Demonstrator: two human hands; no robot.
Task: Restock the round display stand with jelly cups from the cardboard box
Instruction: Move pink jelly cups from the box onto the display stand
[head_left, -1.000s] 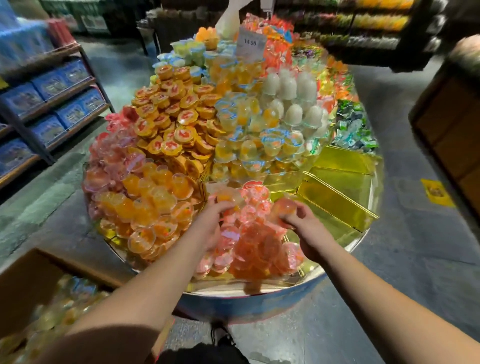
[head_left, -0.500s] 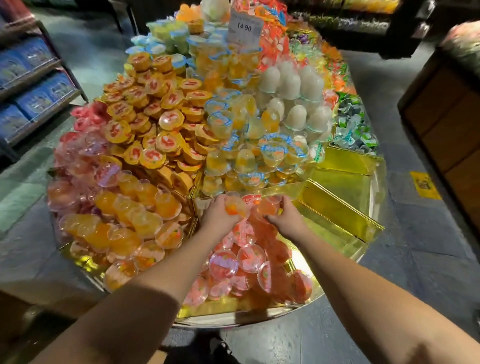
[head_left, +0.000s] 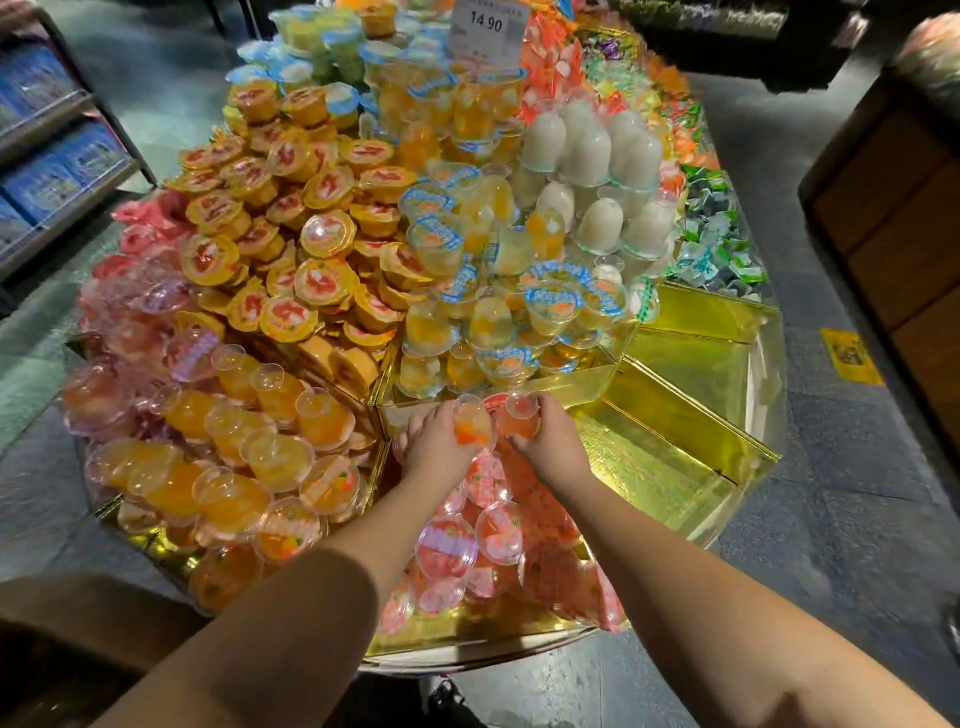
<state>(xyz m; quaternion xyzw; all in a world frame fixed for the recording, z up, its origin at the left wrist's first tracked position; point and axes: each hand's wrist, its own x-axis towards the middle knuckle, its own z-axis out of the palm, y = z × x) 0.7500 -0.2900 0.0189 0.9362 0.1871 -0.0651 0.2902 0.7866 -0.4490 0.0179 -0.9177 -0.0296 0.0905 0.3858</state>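
Both hands have moved up the pink pile to its far end since the earlier frames. Left hand (head_left: 441, 447) grips an orange-fruited jelly cup (head_left: 471, 425); right hand (head_left: 550, 447) grips a pinker cup (head_left: 517, 420), side by side at the compartment's back wall. Pink compartment (head_left: 467, 631) partly filled; gold compartments (head_left: 670, 457) to the right bare. Cardboard box out of view. Round display stand (head_left: 519, 660): restocking looks well short of done.

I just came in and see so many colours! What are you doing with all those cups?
A person is restocking a round display stand. The left hand and the right hand each hold one jelly cup at the far end of the section of pink cups. The gold sections on the right hold no cups.
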